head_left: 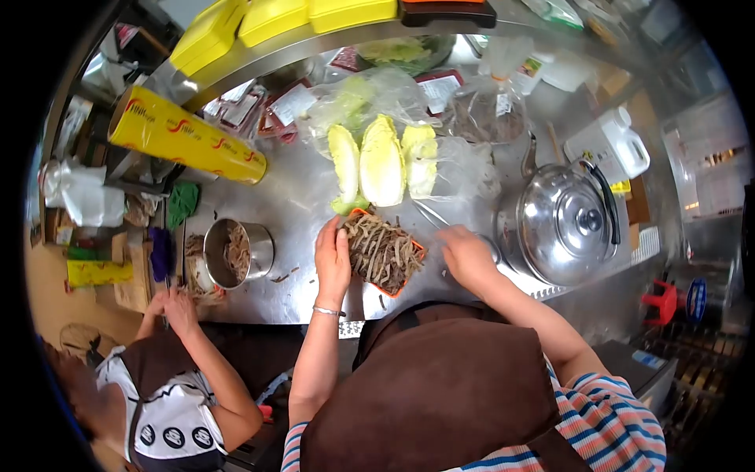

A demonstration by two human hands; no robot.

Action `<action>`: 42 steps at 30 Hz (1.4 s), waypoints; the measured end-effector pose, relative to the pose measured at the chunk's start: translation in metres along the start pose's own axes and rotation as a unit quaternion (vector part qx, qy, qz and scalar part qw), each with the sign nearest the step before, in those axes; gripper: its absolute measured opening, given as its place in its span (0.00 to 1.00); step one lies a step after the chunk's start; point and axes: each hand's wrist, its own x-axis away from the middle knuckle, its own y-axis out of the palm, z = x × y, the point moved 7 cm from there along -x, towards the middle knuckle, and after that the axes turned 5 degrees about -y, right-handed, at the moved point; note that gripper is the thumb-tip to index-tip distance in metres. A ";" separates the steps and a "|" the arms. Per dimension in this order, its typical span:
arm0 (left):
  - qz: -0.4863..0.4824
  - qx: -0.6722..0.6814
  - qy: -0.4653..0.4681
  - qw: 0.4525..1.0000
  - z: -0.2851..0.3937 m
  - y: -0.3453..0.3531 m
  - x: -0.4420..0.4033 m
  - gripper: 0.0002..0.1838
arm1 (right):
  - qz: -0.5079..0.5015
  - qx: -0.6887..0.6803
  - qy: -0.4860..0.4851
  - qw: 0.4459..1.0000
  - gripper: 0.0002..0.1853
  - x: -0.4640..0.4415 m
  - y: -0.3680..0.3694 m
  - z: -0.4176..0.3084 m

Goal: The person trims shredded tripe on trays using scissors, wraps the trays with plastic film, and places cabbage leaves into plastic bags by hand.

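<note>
Brown strips (383, 253) are heaped in the orange tray (398, 294), seemingly being steadied by the left hand (333, 256), its fingers almost straight. By metal tongs (429, 213), the right hand (465, 256) is half curled; whether they are gripped cannot be told. For any shifting, level support would be needed.

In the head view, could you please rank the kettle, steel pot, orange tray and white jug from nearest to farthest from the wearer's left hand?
1. Orange tray, against the left hand
2. Steel pot, left
3. Kettle, right
4. White jug, right, beyond the kettle
</note>
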 end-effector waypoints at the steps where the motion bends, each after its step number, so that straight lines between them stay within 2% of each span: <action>1: 0.028 -0.043 0.029 0.998 0.007 -0.006 0.000 0.17 | 0.059 0.025 -0.014 0.998 0.18 0.013 -0.012 -0.001; 2: 0.058 -0.085 0.057 0.993 0.015 -0.011 -0.001 0.16 | 0.065 0.022 -0.005 0.998 0.18 0.025 -0.014 0.003; 4: 0.050 -0.099 0.089 0.990 0.036 -0.014 -0.004 0.14 | 0.096 0.084 0.031 0.991 0.22 0.052 -0.016 0.012; 5: 0.016 -0.114 0.129 0.985 0.052 -0.010 -0.005 0.13 | 0.133 0.146 0.014 0.980 0.21 0.061 -0.013 0.016; 6: -0.019 -0.130 0.168 0.977 0.063 -0.002 -0.006 0.12 | 0.136 0.141 0.021 0.980 0.21 0.063 -0.009 0.022; 7: -0.015 -0.137 0.201 0.970 0.069 0.004 -0.007 0.10 | 0.138 0.147 0.022 0.979 0.21 0.064 -0.006 0.027; 10: -0.048 -0.207 0.227 0.950 0.077 0.020 -0.010 0.09 | 0.140 0.164 0.021 0.976 0.23 0.052 -0.010 0.034; 12: -0.072 -0.220 0.237 0.943 0.071 0.026 -0.013 0.08 | 0.013 0.096 0.081 0.992 0.24 0.047 -0.008 0.033; 13: -0.088 -0.197 0.235 0.948 0.065 0.028 -0.012 0.08 | 0.019 0.091 0.086 0.992 0.24 0.049 -0.019 0.027; 15: -0.108 -0.178 0.235 0.949 0.056 0.031 -0.009 0.08 | -0.100 -0.052 0.183 0.977 0.27 0.059 -0.014 0.027; 16: -0.094 -0.164 0.236 0.953 0.053 0.031 -0.008 0.08 | -0.097 -0.057 0.185 0.976 0.27 0.061 -0.014 0.028; 18: -0.080 -0.150 0.238 0.956 0.050 0.034 -0.007 0.08 | -0.087 -0.137 0.187 0.969 0.27 0.068 -0.015 0.031; 20: -0.057 -0.145 0.237 0.959 0.047 0.034 -0.006 0.08 | -0.076 -0.142 0.171 0.972 0.28 0.068 -0.018 0.027; 22: -0.051 -0.140 0.237 0.960 0.045 0.035 -0.006 0.08 | 0.001 -0.251 0.054 0.966 0.27 0.057 -0.026 0.011; 25: -0.038 -0.134 0.238 0.961 0.042 0.036 -0.005 0.08 | -0.040 -0.241 0.017 0.970 0.26 0.027 -0.026 -0.003; 26: -0.030 -0.135 0.239 0.961 0.042 0.036 -0.006 0.07 | -0.039 -0.240 0.017 0.970 0.26 0.018 -0.027 -0.006; 28: -0.025 -0.132 0.244 0.960 0.042 0.035 -0.006 0.07 | -0.134 -0.261 0.075 0.953 0.24 0.008 -0.009 -0.006; 29: -0.019 -0.130 0.246 0.960 0.042 0.035 -0.005 0.08 | -0.100 -0.273 0.051 0.956 0.23 0.004 -0.006 -0.005; 33: -0.008 -0.117 0.238 0.964 0.041 0.032 -0.003 0.07 | -0.151 -0.295 0.065 0.941 0.23 0.000 0.002 -0.007; 39: -0.001 -0.113 0.239 0.965 0.039 0.032 -0.004 0.08 | -0.134 -0.266 0.031 0.954 0.22 -0.008 0.009 -0.008; 41: -0.001 -0.117 0.240 0.964 0.040 0.033 -0.004 0.07 | -0.183 -0.176 0.068 0.965 0.22 -0.010 0.005 -0.014; 42: 0.000 -0.115 0.241 0.964 0.041 0.033 -0.004 0.07 | -0.182 -0.174 0.068 0.965 0.22 -0.009 0.009 -0.011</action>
